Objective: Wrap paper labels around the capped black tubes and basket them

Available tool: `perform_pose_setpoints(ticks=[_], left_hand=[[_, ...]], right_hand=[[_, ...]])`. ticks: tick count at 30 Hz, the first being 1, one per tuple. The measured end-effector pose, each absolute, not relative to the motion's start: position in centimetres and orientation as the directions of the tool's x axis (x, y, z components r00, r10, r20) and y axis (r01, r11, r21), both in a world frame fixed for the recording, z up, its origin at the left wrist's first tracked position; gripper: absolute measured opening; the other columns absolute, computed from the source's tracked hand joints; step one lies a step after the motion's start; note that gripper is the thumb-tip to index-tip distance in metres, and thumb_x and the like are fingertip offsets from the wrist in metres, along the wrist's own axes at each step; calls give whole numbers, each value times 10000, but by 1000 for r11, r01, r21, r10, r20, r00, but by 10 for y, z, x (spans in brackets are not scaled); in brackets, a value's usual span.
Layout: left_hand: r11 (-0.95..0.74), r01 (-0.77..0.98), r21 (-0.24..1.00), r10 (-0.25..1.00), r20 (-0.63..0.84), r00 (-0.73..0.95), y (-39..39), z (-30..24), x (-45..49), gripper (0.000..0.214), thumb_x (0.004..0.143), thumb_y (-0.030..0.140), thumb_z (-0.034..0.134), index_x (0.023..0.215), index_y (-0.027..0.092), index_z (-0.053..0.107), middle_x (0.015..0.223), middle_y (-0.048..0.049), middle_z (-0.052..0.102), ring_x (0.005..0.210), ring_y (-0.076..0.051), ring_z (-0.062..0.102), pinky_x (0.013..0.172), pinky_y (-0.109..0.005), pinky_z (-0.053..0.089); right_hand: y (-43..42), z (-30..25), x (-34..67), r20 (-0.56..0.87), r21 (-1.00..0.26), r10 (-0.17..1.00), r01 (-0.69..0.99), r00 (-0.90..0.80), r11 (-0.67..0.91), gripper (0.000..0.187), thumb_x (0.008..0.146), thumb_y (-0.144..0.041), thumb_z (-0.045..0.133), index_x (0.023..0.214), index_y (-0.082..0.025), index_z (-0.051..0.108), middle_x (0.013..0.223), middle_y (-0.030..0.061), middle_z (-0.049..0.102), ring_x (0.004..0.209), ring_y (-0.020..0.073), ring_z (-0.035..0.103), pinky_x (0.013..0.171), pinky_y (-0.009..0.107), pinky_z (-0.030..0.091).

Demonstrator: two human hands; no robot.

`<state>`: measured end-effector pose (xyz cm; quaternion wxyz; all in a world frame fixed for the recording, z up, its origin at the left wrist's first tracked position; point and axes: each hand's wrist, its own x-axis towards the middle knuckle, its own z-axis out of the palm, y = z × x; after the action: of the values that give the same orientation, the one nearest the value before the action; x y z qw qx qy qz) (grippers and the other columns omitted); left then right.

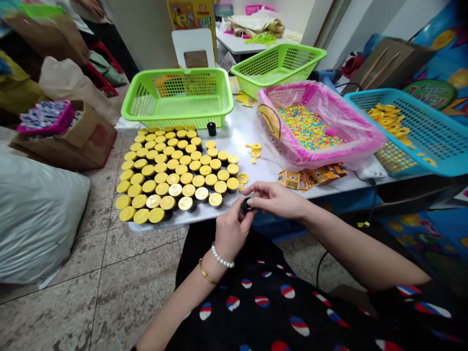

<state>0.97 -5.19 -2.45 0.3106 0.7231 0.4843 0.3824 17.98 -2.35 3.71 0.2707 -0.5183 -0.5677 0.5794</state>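
Note:
Just off the table's front edge, my left hand (pixel 232 226) is closed around a small round black container (pixel 244 206). My right hand (pixel 272 199) has its fingers closed on the top of the same container; whatever lies under the fingertips is hidden. Left of my hands stand several rows of black containers with yellow lids (pixel 175 168), packed close together. A single black container (pixel 211 128) without a yellow lid stands behind them. Several loose yellow ring-shaped pieces (pixel 255 152) lie beyond my hands, one of them close to my fingers.
A green basket (pixel 177 118) stands behind the lidded containers, with another green basket (pixel 252 87) farther back. Colourful candies (pixel 307 127) fill a plastic-lined pink basket (pixel 314 158). A blue basket (pixel 431 139) at right holds yellow pieces. Printed packets (pixel 310 177) lie near the front edge.

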Motion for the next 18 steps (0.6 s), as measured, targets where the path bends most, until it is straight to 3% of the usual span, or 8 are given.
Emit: perform_pose_setpoints(ticks=[4, 9, 11, 13, 15, 18], left_hand=[[-380, 458, 803, 921, 286, 263, -53, -27, 10, 391, 916, 293, 604, 1280, 150, 619, 609, 31, 634, 506, -107, 565, 558, -214, 463], [-362, 450, 816, 930, 286, 229, -54, -27, 5, 356, 913, 291, 601, 1235, 144, 634, 564, 40, 609, 467, -106, 543, 532, -210, 460], [-375, 449, 811, 926, 307, 219, -53, -29, 3, 325, 902, 277, 614, 1195, 141, 643, 549, 46, 593, 457, -102, 537, 523, -202, 454], [-384, 457, 803, 923, 321, 211, -53, -30, 1, 298, 896, 276, 619, 1162, 145, 648, 543, 51, 581, 459, -96, 538, 524, -194, 450], [-380, 466, 799, 925, 324, 199, -53, -31, -1, 284, 894, 286, 621, 1143, 151, 647, 543, 54, 574, 464, -92, 541, 532, -189, 451], [-363, 465, 807, 932, 315, 180, -54, -30, -1, 272, 890, 291, 627, 1127, 159, 638, 546, 61, 567, 471, -90, 546, 538, -185, 451]], right_hand=[[-20, 32, 179, -380, -919, 863, 241, -331, -312, 264, 787, -328, 669, 988, -173, 596, 557, -105, 515, 376, 51, 426, 370, 172, 317], [-14, 34, 179, -414, -901, 840, 291, -352, -322, 290, 818, -434, 641, 953, -189, 567, 504, -113, 477, 349, 69, 416, 344, 175, 315], [-7, 34, 181, -311, -904, 910, 381, -273, -195, 306, 878, -468, 560, 966, -177, 596, 537, -75, 519, 400, 88, 460, 380, 194, 354], [0, 32, 183, -49, -834, 984, 549, -173, 55, 273, 904, -391, 539, 1022, -169, 646, 734, 12, 647, 560, 124, 575, 516, 242, 471], [3, 29, 186, 200, -624, 955, 723, -220, 298, 269, 871, -234, 560, 1111, -185, 672, 1050, 88, 693, 844, 191, 648, 757, 324, 537], [-4, 26, 192, 239, -296, 852, 801, -465, 520, 443, 826, -92, 533, 1247, -185, 637, 1320, 109, 624, 1130, 279, 567, 982, 436, 481]])
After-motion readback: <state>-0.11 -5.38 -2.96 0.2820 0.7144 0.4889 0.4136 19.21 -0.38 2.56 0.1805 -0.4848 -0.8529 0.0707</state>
